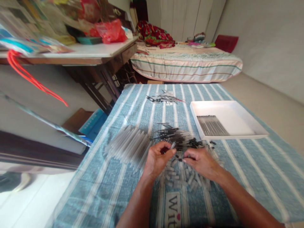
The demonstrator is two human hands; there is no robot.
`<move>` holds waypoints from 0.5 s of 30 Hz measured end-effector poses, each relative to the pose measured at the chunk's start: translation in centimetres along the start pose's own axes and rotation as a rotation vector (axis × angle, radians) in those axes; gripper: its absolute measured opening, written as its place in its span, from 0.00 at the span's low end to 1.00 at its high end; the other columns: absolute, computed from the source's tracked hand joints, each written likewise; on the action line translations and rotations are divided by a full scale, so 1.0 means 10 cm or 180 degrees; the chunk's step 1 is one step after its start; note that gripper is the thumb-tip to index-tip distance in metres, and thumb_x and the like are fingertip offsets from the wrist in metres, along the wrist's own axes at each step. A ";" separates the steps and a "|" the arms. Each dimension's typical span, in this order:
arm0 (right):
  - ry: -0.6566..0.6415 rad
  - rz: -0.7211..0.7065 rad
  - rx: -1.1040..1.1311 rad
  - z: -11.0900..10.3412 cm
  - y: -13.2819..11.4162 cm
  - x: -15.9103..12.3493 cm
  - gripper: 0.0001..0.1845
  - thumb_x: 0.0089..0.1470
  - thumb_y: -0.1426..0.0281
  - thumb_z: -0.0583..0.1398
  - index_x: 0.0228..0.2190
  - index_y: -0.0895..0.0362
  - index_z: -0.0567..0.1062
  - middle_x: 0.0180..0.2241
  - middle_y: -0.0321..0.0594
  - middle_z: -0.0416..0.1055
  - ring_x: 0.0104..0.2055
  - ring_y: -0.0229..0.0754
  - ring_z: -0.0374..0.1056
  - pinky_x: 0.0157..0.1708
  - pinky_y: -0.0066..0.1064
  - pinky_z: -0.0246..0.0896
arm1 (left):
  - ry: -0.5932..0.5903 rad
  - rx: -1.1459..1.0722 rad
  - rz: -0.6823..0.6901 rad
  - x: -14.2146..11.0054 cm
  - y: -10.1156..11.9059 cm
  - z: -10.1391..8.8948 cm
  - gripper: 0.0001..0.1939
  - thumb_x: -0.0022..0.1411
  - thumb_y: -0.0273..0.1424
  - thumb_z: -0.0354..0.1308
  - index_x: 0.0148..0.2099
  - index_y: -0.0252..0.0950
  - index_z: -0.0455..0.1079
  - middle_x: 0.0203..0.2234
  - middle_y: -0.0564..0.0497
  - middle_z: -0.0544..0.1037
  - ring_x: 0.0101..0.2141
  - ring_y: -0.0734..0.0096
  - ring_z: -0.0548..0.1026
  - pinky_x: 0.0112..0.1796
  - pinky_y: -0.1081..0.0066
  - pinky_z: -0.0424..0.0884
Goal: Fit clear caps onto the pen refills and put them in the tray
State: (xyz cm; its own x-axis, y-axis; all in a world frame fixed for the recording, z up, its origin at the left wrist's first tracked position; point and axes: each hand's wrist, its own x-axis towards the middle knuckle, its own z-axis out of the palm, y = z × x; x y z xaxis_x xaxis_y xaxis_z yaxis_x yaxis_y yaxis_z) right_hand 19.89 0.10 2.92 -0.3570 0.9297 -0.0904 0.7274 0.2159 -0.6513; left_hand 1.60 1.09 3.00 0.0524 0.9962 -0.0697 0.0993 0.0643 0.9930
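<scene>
My left hand point(158, 155) is closed, with a translucent pen piece point(173, 145) pinched between thumb and forefinger. Close by on the right, my right hand point(201, 161) is also pinched, and a small black plug point(180, 160) shows at its fingertips. Frosted pen barrels point(130, 142) lie side by side to the left of my hands. Just beyond my fingers is a heap of dark pen refills point(173, 134). More black plugs point(196, 143) are piled behind my right hand. Short translucent pen caps point(180, 177) are scattered beneath and between my wrists.
A shallow white box point(242, 117) at the right holds a row of grey pens point(211, 125). Farther back lies a loose bunch of dark, thin pieces point(165, 98). A side table point(95, 53) with bags stands at left, and a bed point(187, 63) stands behind.
</scene>
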 end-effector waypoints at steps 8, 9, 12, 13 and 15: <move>-0.0721 -0.0532 -0.1852 0.19 -0.32 0.13 0.11 0.51 0.76 0.53 0.32 0.57 0.75 0.27 0.46 0.76 0.29 0.44 0.72 0.27 0.28 0.56 | 0.0270 -0.0869 -0.0069 0.05 -0.04 -0.03 0.09 0.47 0.32 0.64 0.26 0.33 0.67 0.16 0.58 0.67 0.16 0.82 0.60 0.17 0.79 0.56; -0.0762 -0.0544 -0.1936 0.20 -0.34 0.15 0.11 0.50 0.77 0.53 0.32 0.58 0.74 0.27 0.48 0.76 0.29 0.45 0.72 0.27 0.28 0.56 | 0.0320 -0.0983 -0.0069 0.05 -0.03 -0.04 0.10 0.47 0.32 0.64 0.26 0.33 0.66 0.16 0.58 0.68 0.16 0.82 0.61 0.17 0.79 0.57; -0.0724 -0.0560 -0.1895 0.18 -0.31 0.16 0.10 0.50 0.76 0.53 0.30 0.58 0.74 0.27 0.47 0.76 0.29 0.45 0.71 0.27 0.28 0.56 | 0.0541 -0.1243 -0.0050 0.06 -0.02 -0.07 0.10 0.47 0.32 0.64 0.26 0.33 0.66 0.16 0.58 0.69 0.15 0.82 0.63 0.17 0.79 0.59; -0.0646 -0.0536 -0.1803 0.16 -0.29 0.16 0.09 0.50 0.74 0.54 0.30 0.57 0.74 0.26 0.46 0.75 0.29 0.45 0.71 0.27 0.28 0.55 | 0.0634 -0.1323 -0.0037 0.07 -0.01 -0.08 0.10 0.47 0.32 0.64 0.26 0.33 0.65 0.16 0.58 0.69 0.15 0.82 0.63 0.17 0.79 0.59; -0.0479 -0.0438 -0.1478 0.12 -0.22 0.12 0.07 0.49 0.71 0.55 0.29 0.56 0.73 0.24 0.42 0.74 0.27 0.43 0.69 0.26 0.27 0.54 | 0.0808 -0.1492 0.0005 0.07 0.00 -0.09 0.11 0.46 0.31 0.64 0.26 0.33 0.65 0.17 0.58 0.70 0.16 0.81 0.64 0.17 0.79 0.61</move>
State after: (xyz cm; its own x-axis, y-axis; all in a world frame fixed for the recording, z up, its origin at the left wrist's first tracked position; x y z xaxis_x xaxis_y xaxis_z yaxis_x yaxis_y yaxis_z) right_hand 17.15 0.39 3.40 -0.5234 0.8375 -0.1571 0.8394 0.4750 -0.2642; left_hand 0.72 1.88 3.02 -0.1957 0.9755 -0.1005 -0.3583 0.0243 0.9333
